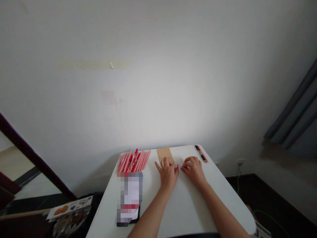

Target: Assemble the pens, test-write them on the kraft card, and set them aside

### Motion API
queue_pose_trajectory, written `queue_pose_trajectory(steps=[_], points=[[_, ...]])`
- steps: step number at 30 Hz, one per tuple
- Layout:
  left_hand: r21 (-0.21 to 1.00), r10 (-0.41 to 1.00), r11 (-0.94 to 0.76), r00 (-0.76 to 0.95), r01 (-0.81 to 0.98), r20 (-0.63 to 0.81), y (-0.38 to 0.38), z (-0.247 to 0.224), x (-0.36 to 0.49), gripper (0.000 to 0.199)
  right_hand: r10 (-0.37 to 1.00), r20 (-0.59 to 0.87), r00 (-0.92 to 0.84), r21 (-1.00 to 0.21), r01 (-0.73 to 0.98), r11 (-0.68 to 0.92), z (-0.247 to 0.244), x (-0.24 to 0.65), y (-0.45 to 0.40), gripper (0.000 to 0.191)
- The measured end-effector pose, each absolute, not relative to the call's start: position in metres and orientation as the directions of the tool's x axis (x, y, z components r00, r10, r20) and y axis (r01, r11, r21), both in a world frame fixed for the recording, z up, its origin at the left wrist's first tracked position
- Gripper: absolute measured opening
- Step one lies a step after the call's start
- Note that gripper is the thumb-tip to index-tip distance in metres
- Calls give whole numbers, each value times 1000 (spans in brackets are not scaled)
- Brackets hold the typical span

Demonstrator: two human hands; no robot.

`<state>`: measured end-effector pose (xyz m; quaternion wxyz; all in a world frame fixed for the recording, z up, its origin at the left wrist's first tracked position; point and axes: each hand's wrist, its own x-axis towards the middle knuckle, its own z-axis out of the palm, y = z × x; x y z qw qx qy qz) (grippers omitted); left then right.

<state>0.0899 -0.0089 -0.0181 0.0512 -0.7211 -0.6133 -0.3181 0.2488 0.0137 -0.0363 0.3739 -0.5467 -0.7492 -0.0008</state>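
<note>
My left hand (167, 176) is over the white table, thumb and forefinger pinched on a small red pen part (177, 167), its little-finger side spread outward. Close by on the right, my right hand (194, 172) has its fingertips closed on another red pen part (184, 168). The two pieces are apart, with a narrow gap between the hands. Fingers cover most of each piece. A brown cardboard piece (164, 153) lies flat behind my left hand and is partly hidden by it.
A row of pink and red pens (134, 161) lies at the table's back left. Before it is a phone (131, 198), blurred out. At the back right lie a black pen (200, 153) and a pink one (203, 154). The wall (173, 82) stands directly behind the table (188, 211).
</note>
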Motion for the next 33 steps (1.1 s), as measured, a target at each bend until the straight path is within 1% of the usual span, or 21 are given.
queue_pose_trajectory(steps=[10,14,24,28,33], points=[[310,846,-254,55,916,530,-7,-21,89,5,823,551,-137,-411,814,411,-37,248,14,9],[320,851,-247,47,914,523,-8,-19,89,8,827,545,-141,-409,816,409,-39,248,15,9],[328,861,-236,40,915,508,-7,-20,89,2,828,542,-144,-413,812,412,-36,247,13,9],[341,863,-241,40,909,504,-7,-21,88,5,822,550,-146,-417,805,421,-37,248,14,10],[379,847,-267,27,886,532,-7,-19,85,4,801,586,-122,-426,795,432,-41,251,17,11]])
